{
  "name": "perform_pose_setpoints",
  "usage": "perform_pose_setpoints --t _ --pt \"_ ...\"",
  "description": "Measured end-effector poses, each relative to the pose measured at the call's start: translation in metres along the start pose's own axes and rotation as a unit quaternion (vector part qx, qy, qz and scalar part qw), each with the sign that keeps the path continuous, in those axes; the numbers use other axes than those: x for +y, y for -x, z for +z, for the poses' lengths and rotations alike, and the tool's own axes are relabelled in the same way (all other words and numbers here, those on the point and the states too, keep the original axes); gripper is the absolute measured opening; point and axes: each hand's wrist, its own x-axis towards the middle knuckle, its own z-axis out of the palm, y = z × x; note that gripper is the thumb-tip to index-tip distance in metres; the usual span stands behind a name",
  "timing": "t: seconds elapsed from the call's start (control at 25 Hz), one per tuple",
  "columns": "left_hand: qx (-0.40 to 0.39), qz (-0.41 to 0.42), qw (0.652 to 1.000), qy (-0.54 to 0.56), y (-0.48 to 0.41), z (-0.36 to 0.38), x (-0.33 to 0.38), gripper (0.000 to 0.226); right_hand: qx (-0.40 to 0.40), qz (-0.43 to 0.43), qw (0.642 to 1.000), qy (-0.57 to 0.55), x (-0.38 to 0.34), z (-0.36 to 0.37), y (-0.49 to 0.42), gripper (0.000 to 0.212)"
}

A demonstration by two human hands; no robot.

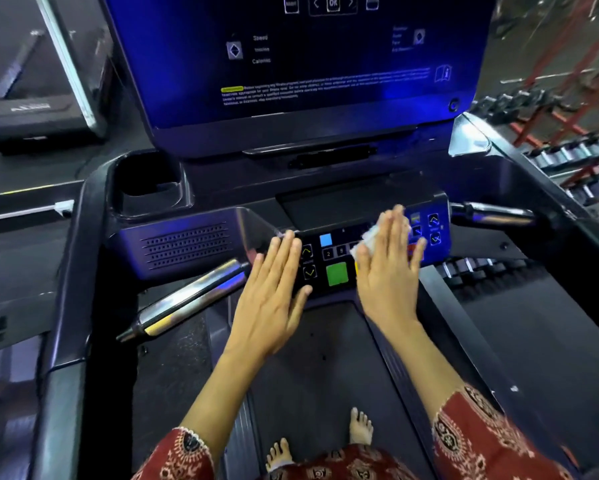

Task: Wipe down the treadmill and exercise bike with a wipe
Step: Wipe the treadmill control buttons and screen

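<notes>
Presently two hands on one treadmill panel [330,253]; right hand [390,271], grip wide, presses one white wipe [369,239]; left hand [274,282] flat, holding nothing; screen [308,64] reads "OK", "Speed", "Calories".

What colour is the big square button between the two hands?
Green. The big square button on the control panel shows clearly in the head view.

The treadmill display panel [308,74] reads "OK" at the top, and "Speed" and "Calories" at left; its fine print is illegible. One keypad [339,252] button shows "2".
</notes>
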Motion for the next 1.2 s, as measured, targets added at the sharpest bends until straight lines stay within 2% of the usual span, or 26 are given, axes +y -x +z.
perform_pose_setpoints --t 0.04,0.08,0.2,0.28,0.32,0.44,0.52,0.56,0.68,0.72,0.76,0.84,0.88,0.92,1.0,1.08,1.12,1.2 --pt "0.002 0.003 1.000 -0.008 -0.004 0.004 0.006 0.062 -0.002 0.020 1.000 -0.014 0.002 0.000 0.002 0.062" --pt "0.006 -0.002 1.000 -0.015 -0.007 0.008 0.011 0.062 -0.007 -0.005 1.000 -0.025 -0.002 0.000 0.004 0.061" --pt "0.008 -0.015 1.000 -0.026 -0.016 0.021 0.024 0.060 -0.036 -0.221 0.974 -0.032 -0.009 0.000 0.002 0.055" --pt "0.011 -0.011 0.999 -0.039 -0.024 0.028 0.033 0.060 -0.021 -0.274 0.961 -0.002 0.018 -0.002 -0.012 0.052" --pt "0.015 -0.012 0.999 -0.044 -0.028 0.031 0.037 0.060 -0.007 -0.250 0.968 0.012 0.037 -0.002 -0.020 0.051" --pt "0.022 -0.023 0.998 -0.046 -0.041 0.039 0.052 0.060 0.009 -0.073 0.997 -0.002 0.093 -0.004 -0.041 0.057" --pt "0.025 -0.023 0.998 -0.052 -0.049 0.046 0.060 0.061 0.007 -0.004 0.999 -0.050 0.089 -0.003 -0.044 0.058" --pt "0.027 -0.023 0.998 -0.053 -0.052 0.050 0.064 0.061 0.000 -0.020 0.997 -0.069 0.076 -0.003 -0.042 0.057" --pt "0.037 -0.027 0.998 -0.052 -0.060 0.058 0.072 0.062 -0.003 -0.208 0.977 -0.041 0.066 -0.006 -0.047 0.053" --pt "0.043 -0.028 0.997 -0.057 -0.062 0.060 0.074 0.062 0.001 -0.218 0.976 -0.026 0.078 -0.008 -0.056 0.052" --pt "0.049 -0.030 0.996 -0.062 -0.063 0.061 0.075 0.062 0.007 -0.172 0.985 -0.032 0.094 -0.008 -0.064 0.052" --pt "0.060 -0.035 0.995 -0.066 -0.063 0.063 0.077 0.061 -0.002 -0.033 0.992 -0.118 0.116 -0.008 -0.057 0.054" --pt "0.065 -0.034 0.995 -0.069 -0.062 0.064 0.078 0.061 -0.014 -0.006 0.988 -0.152 0.118 -0.004 -0.041 0.055" --pt "0.069 -0.032 0.994 -0.074 -0.061 0.065 0.078 0.061 -0.022 -0.023 0.987 -0.159 0.112 -0.001 -0.021 0.054" --pt "0.072 -0.026 0.993 -0.087 -0.060 0.065 0.078 0.060 -0.029 -0.119 0.984 -0.133 0.099 0.004 0.003 0.052" --pt "0.072 -0.023 0.993 -0.091 -0.060 0.065 0.077 0.059 -0.008 -0.204 0.976 -0.073 0.100 0.001 -0.023 0.051" --pt "0.073 -0.024 0.993 -0.089 -0.060 0.065 0.077 0.059 0.005 -0.216 0.975 -0.042 0.103 -0.003 -0.043 0.051" --pt "0.075 -0.026 0.993 -0.088 -0.060 0.064 0.077 0.059 0.015 -0.153 0.986 -0.066 0.111 -0.008 -0.071 0.053"
